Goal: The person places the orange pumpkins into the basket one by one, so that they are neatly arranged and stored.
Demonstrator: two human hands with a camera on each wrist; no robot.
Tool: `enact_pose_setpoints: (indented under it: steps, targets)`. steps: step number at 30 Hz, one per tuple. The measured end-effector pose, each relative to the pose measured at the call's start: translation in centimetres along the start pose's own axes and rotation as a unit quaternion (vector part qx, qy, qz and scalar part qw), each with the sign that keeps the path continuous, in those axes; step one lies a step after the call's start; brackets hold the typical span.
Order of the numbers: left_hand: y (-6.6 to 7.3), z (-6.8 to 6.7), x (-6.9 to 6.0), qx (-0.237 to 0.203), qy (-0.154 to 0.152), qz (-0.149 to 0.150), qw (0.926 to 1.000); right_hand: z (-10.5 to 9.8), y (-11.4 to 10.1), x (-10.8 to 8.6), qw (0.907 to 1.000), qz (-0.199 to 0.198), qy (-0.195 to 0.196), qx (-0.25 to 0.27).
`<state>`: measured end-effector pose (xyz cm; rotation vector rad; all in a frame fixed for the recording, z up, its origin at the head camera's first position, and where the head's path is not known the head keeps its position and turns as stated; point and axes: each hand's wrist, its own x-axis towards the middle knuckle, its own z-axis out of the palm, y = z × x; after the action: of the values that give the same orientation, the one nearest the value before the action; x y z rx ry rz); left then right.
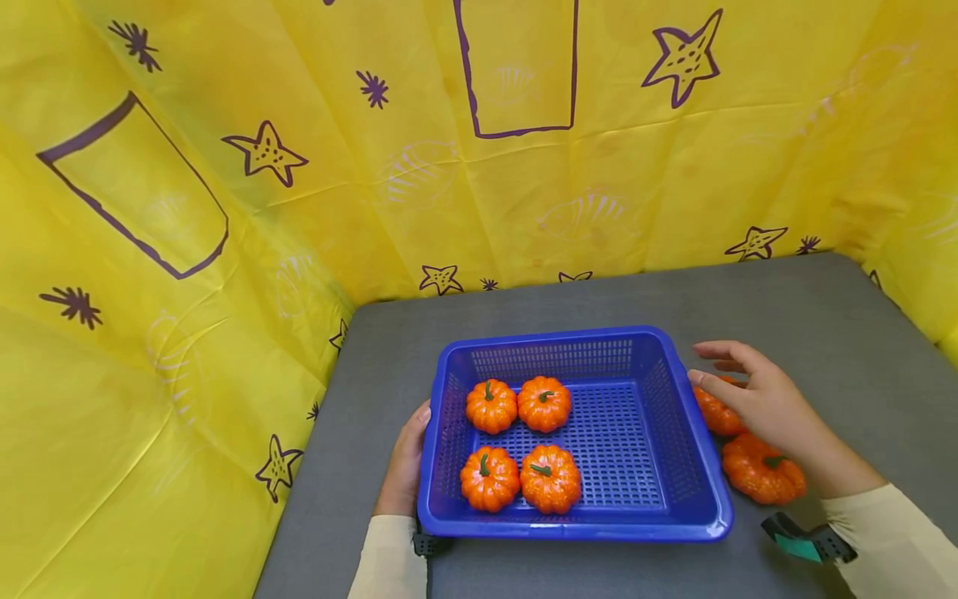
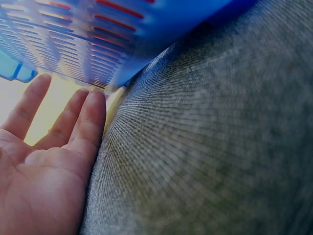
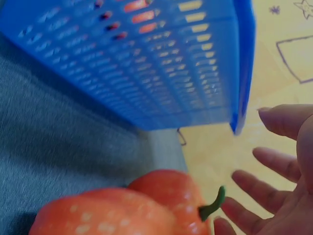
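Observation:
A blue plastic basket (image 1: 576, 531) with slotted walls stands on the grey table, holding several orange toy pumpkins (image 1: 550, 480) in two rows on its left side. My left hand (image 1: 404, 466) lies along the basket's left wall; in the left wrist view its fairly straight fingers (image 2: 63, 122) reach up to the slotted side. Beyond the right rim, my right hand (image 1: 771, 408) hovers with fingers spread and nothing held. Beneath and beside it are two more pumpkins, one (image 1: 714, 412) partly hidden by the hand and another (image 1: 763, 470) nearer me.
A grey cloth-like surface covers the table (image 1: 793, 308). Yellow fabric (image 1: 509, 191) printed with starfish and shells hangs behind and to the left of it, and also at the far right. Dark straps circle both wrists.

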<state>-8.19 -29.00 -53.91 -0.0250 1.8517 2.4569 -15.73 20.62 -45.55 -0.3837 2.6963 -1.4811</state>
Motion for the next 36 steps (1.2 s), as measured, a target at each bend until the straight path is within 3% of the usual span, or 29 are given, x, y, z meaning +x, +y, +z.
enact_pose_setpoints:
  steps: [14, 22, 36]
  targets:
    - [0.1, 0.1, 0.0, 0.002, -0.007, 0.002, 1.0000, -0.6, 2.1, 0.2, 0.9999, 0.008, 0.011, -0.010]
    - [0.1, 0.2, -0.1, -0.007, 0.001, -0.008, 0.9999, -0.8, 3.1, 0.1, 0.9986, 0.030, -0.042, -0.013]
    - [0.2, 0.1, -0.1, 0.001, -0.003, -0.006, 1.0000, -0.9, 4.2, 0.2, 0.9957, 0.026, -0.076, -0.046]
